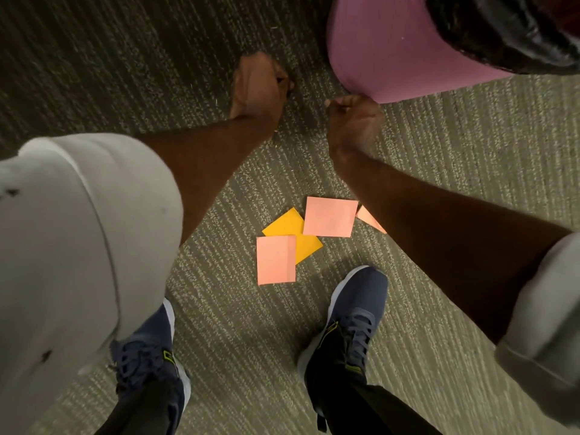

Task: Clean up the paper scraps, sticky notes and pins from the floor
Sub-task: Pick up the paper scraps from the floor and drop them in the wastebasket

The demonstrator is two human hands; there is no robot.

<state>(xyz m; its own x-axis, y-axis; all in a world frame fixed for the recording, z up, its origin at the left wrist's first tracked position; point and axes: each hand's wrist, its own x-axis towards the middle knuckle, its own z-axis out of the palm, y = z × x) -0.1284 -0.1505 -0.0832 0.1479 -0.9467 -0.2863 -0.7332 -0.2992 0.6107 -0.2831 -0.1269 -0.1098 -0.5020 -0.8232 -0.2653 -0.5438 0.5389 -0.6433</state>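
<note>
Left hand point(259, 86) curled in a fist, arm stretched forward | right hand point(353, 120) fisted too, fingers point(337, 103) pinched | I see both forearms bare, sleeves pushed up

Single head-worn wide-angle view, directed steeply downward at the carpet point(439, 158) from standing height. Both forearms extend forward from the lower corners; the shoes point(351, 328) occupy the bottom edge, a pink bin point(383, 42) the upper right.

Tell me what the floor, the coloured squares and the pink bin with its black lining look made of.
Floor: looks like low-pile carpet, matte, with ribbed woven lines. Coloured squares: thin matte paper, flat with crisp edges, probably sticky notes. Pink bin: likely smooth matte plastic. Black lining: glossy, wrinkled plastic film.
</note>
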